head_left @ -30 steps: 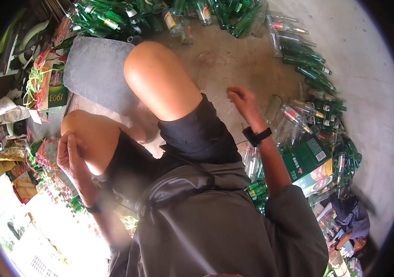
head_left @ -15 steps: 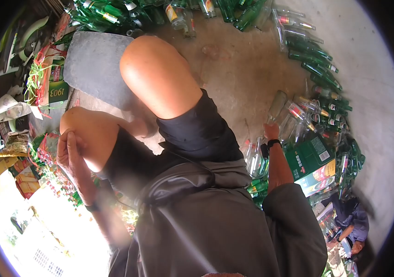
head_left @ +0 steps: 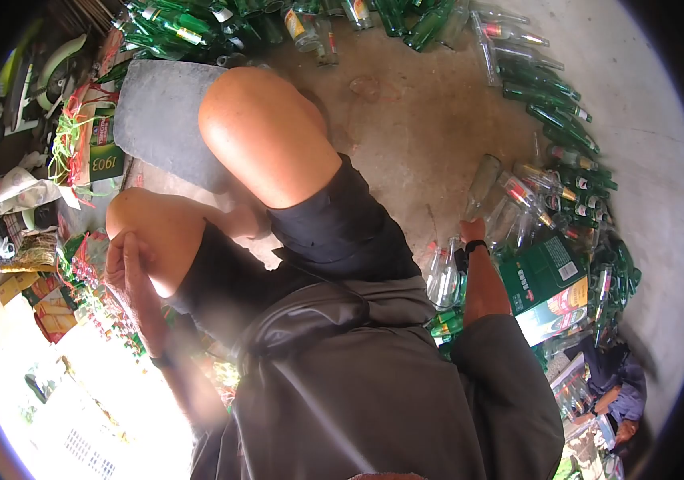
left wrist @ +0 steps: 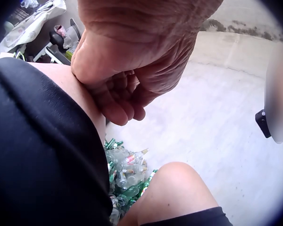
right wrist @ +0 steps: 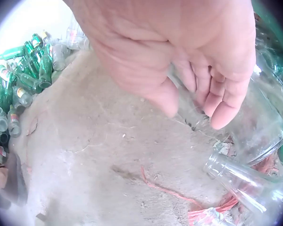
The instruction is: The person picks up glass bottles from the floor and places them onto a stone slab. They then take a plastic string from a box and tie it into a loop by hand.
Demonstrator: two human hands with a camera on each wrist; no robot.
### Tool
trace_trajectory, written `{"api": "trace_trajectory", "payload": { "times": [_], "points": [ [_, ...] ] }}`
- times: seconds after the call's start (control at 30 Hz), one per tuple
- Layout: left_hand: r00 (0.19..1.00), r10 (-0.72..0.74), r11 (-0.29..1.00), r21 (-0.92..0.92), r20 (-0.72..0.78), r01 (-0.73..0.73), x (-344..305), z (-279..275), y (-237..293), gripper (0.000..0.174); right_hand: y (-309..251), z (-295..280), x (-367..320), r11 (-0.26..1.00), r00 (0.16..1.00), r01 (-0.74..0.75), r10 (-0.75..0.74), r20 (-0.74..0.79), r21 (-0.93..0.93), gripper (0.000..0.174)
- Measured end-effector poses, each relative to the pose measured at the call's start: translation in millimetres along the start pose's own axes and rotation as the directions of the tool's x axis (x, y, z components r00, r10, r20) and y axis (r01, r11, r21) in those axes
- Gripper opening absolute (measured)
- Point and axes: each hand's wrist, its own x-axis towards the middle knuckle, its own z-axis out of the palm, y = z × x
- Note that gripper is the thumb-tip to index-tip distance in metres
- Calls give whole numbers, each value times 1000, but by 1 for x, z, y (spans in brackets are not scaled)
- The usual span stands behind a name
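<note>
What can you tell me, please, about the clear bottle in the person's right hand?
The clear bottle looks like colourless glass, seemingly empty, with no label showing. It is tilted, its far end pointing away from the person. The right hand grips its near end, fingers curled round the glass. It is at the edge of a heap of clear and green bottles, over the concrete floor.

Bare concrete floor (head_left: 438,120), dusty and stained, ringed by heaps of green bottles (head_left: 550,88); a grey slab (head_left: 158,120) lies on it, a green cardboard box (head_left: 546,272) sits among the bottles, hard daylight (head_left: 54,400) floods one edge
</note>
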Motion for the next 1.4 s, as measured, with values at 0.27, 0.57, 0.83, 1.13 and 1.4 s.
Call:
{"api": "trace_trajectory", "payload": {
  "times": [0.27,0.57,0.83,1.13,1.4],
  "points": [
    [1000,-21,1000,16,21,21,-10,9,10,17,-18,19,-10,999,997,-37,38,-65,9,31],
    [1000,8,1000,12,12,-8,-10,8,2,15,-51,23,-28,999,999,-42,42,7,-30,24],
    [998,56,997,62,6,-56,-12,7,0,15,-66,6,-40,880,919,-323,203,339,348,11],
    [999,35,998,54,4,-36,-15,8,2,14,-126,-50,-102,980,969,178,-160,-189,84,27],
    [999,34,999,29,-12,-34,-18,1,-6,13,-182,-113,-107,918,900,286,-356,-253,-274,32]
  ]
}}
